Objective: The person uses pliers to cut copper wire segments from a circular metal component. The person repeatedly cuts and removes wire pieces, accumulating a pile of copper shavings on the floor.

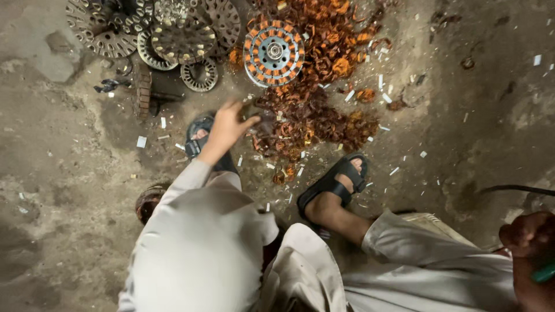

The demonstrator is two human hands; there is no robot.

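Your left hand [228, 124] is stretched out low to the near edge of the copper wire heap [312, 124], fingers spread apart and just touching a dark lump there, not clamped on it as far as I can tell. Just beyond the heap sits a wound stator [273, 53], with stripped steel cores [173, 34] stacked off to its left, probably sorted apart. Your right hand [529, 237] hangs back, well away from the heap, curled shut around a green handle [544, 273]. Your sandals [335, 182] flank the heap's near side.

The single head view looks steeply down from above at the floor [69, 173] before the person's feet, moderately near.
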